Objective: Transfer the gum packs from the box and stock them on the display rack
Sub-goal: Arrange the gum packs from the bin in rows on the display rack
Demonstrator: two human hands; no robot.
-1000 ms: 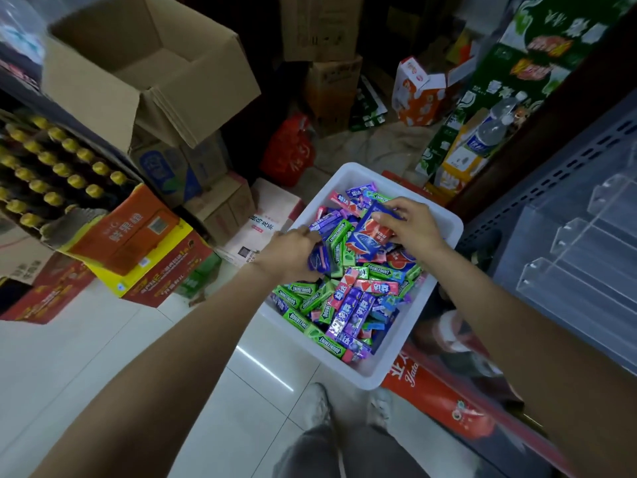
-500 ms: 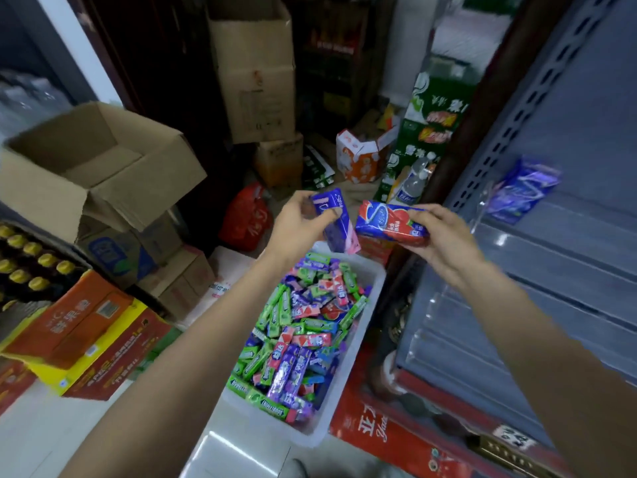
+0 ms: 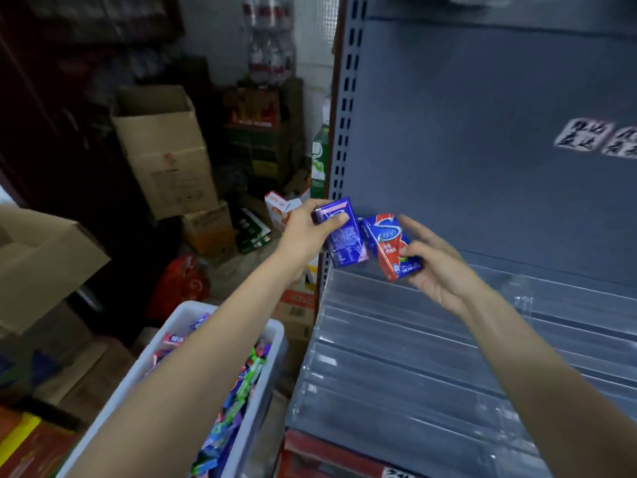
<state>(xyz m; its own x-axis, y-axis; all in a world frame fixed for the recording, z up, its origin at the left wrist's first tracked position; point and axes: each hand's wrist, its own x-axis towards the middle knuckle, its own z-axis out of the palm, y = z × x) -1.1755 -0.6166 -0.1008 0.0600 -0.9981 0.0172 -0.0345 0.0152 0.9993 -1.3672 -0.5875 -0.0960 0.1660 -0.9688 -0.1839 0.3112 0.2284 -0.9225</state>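
Left hand [image 3: 306, 229] grips purple gum pack [image 3: 343, 239]; right hand [image 3: 434, 267] pinches red-blue pack [image 3: 391, 248]; white plastic bin [image 3: 151, 360] near left holds mixed gum sticks [image 3: 238, 398]; brown cardboard boxes [image 3: 165, 150] far left.

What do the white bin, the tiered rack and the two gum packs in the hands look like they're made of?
White bin: matte moulded plastic, going by its thick rounded rim. Tiered rack: clear glossy acrylic or similar plastic; the grey panel shows through and its edges catch glare. Purple pack in the left hand and red-and-blue pack in the right hand: probably printed card with a sheen, given their crisp box corners.
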